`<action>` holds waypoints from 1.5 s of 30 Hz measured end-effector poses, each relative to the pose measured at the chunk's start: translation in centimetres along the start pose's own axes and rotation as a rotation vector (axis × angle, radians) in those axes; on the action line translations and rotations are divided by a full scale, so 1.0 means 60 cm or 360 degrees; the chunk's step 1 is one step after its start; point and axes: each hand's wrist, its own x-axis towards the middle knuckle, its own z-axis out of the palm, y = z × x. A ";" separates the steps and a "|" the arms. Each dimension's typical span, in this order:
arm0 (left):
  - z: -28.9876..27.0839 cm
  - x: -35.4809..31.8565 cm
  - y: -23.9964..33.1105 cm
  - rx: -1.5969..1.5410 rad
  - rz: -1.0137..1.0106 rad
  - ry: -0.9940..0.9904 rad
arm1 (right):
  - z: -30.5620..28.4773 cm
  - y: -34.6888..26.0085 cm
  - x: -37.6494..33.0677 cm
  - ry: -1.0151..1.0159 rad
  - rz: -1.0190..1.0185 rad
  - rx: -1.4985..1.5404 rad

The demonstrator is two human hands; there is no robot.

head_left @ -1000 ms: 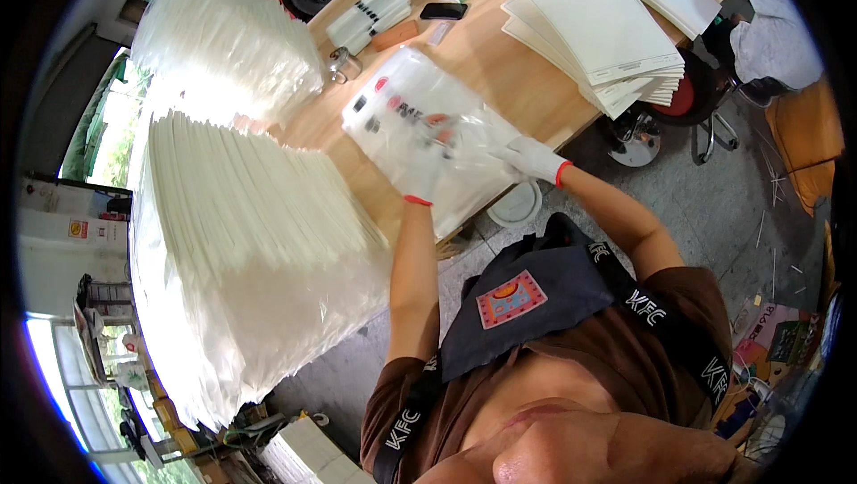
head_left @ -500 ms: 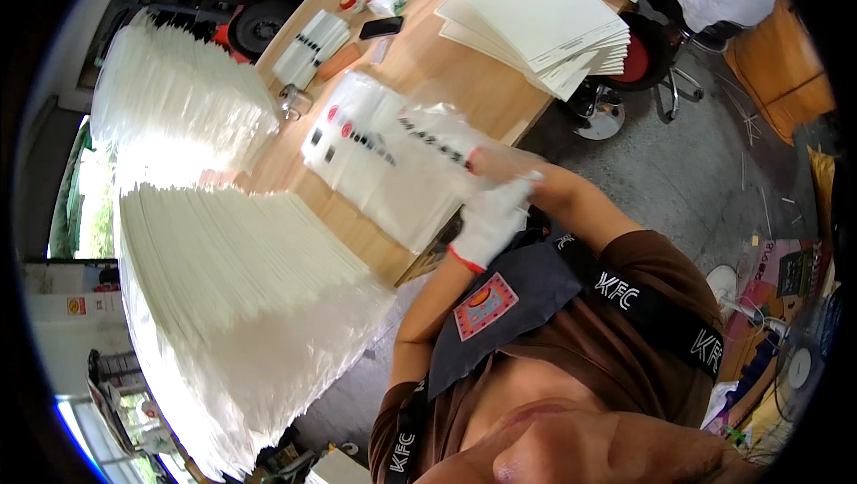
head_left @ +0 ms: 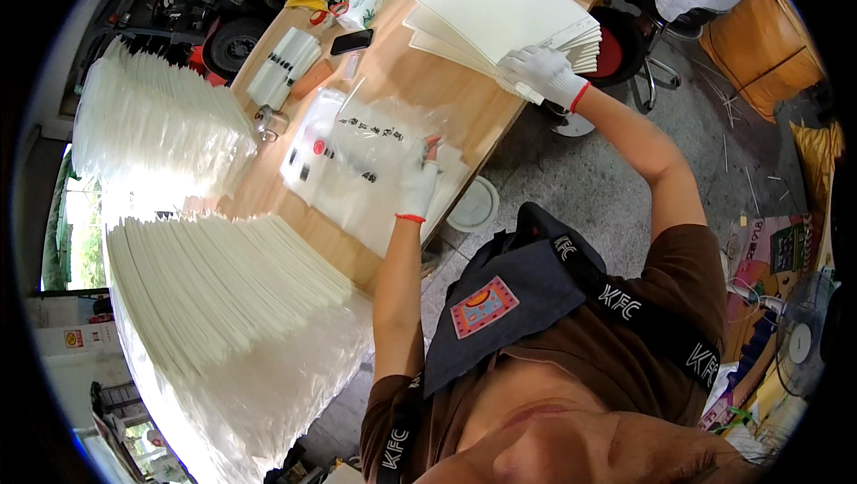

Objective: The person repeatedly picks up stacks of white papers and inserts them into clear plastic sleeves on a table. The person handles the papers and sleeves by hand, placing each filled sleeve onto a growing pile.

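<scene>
Both my hands wear white gloves with red cuffs. My left hand [head_left: 416,179] holds up the top clear plastic bag [head_left: 379,131] of a flat pile of printed clear bags [head_left: 321,182] on the wooden table [head_left: 428,82]. My right hand [head_left: 540,73] reaches far to the right and rests on the near corner of a stack of cream paper sheets [head_left: 504,11], fingers curled on the top sheets.
Two tall fanned heaps of bagged white sheets [head_left: 223,296] fill the left side. A phone [head_left: 352,40], small packs and tools lie at the table's far end. A red stool [head_left: 616,51] and a white round lid [head_left: 473,207] are on the grey floor.
My right hand has left the clear bags and swung right onto the cream sheet stack. My left hand stays on the bag pile, lifting the top bag.
</scene>
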 end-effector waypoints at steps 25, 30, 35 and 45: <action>0.041 -0.049 0.119 0.0786 0.0003 -0.0168 | -0.045 -0.189 -0.085 0.0023 0.0995 0.2698; 0.095 -0.082 0.147 0.1120 0.0339 -0.0194 | -0.088 -0.238 -0.047 -0.0163 0.1176 0.1776; -0.088 -0.056 0.179 -0.0955 -0.0145 0.0102 | -0.184 -0.199 -0.040 -0.0124 0.0371 0.1254; -0.044 -0.157 0.245 -0.0041 -0.0125 -0.0131 | -0.182 -0.240 0.031 -0.1048 -0.0279 0.0685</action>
